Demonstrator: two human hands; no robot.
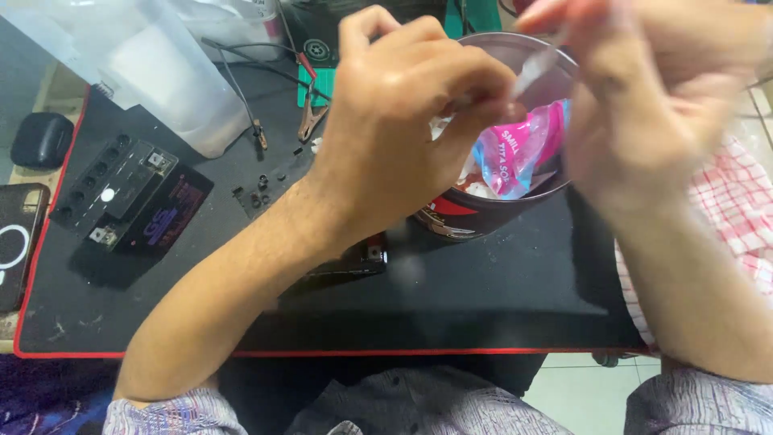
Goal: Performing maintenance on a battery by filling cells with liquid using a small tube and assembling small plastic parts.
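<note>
Two hands pinch a small whitish strip between them, just above the round dark metal tin. Left hand nips the lower end, right hand, blurred, grips the top. Likely pulling it apart; next needs steady grip. Pink plastic wrapper sits inside the tin. Black battery lies well left; mat edge near the tin's front.

Both hands, left hand and right hand (blurred), pinch a small clear piece above a round tin.
</note>
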